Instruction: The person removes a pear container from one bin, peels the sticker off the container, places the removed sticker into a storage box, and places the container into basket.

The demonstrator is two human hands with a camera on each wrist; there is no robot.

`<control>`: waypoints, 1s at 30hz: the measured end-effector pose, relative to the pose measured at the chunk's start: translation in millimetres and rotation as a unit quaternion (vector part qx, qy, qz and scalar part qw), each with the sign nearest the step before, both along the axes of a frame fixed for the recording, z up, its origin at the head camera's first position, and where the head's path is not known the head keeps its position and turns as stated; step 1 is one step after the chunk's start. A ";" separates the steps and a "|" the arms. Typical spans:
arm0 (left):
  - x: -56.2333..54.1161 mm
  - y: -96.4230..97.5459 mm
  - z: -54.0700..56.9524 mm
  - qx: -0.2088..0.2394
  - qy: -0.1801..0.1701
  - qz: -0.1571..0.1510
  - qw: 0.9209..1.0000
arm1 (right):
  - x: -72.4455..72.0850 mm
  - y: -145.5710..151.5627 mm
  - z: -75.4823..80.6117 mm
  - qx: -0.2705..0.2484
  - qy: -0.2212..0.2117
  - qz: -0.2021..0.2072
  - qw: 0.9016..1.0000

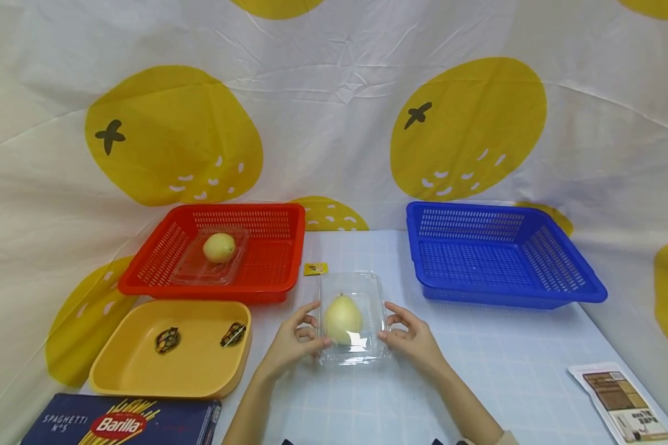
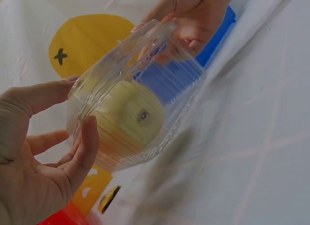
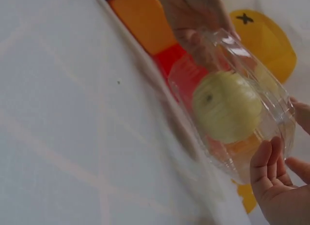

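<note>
Both hands hold a clear plastic clamshell box [image 1: 370,315] by its sides, above the table in front of the body. Inside lies a pale yellow-green, pear-like fruit [image 1: 342,320], its dark end spot visible in both wrist views. My left hand [image 1: 291,345] pinches the box's left edge between thumb and fingers. On the opposite edge, my right hand [image 1: 416,341] grips with thumb and fingertips. In the left wrist view, the lid side of the box [image 2: 121,55] lies close over the base; whether it is latched cannot be told.
A red basket [image 1: 261,292] at back left holds another clear box with a similar fruit [image 1: 219,248]. A blue basket [image 1: 506,295] stands back right. Nearby are a yellow tray [image 1: 195,371] with two dark stickers, a spaghetti box [image 1: 122,423], a small yellow packet [image 1: 315,269] and a pouch [image 1: 623,405].
</note>
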State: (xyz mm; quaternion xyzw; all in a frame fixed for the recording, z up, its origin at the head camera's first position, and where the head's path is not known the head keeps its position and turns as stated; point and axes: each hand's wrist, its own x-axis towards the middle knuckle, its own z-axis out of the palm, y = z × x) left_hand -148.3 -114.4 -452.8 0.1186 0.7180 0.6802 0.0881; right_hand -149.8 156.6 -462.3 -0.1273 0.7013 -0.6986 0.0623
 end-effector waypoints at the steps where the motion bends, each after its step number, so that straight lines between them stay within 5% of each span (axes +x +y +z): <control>1: 0.0 -0.1 2.5 -0.006 0.005 0.001 1.000 | -0.5 0.2 2.2 -0.001 0.004 0.001 1.000; 20: -11.3 -9.9 69.3 -0.033 0.082 0.030 0.996 | -25.5 -15.3 61.1 -0.008 0.054 0.007 0.999; 30: -25.2 -26.6 90.8 -0.074 0.086 0.050 0.992 | -50.3 -31.3 86.1 0.013 0.064 0.015 0.998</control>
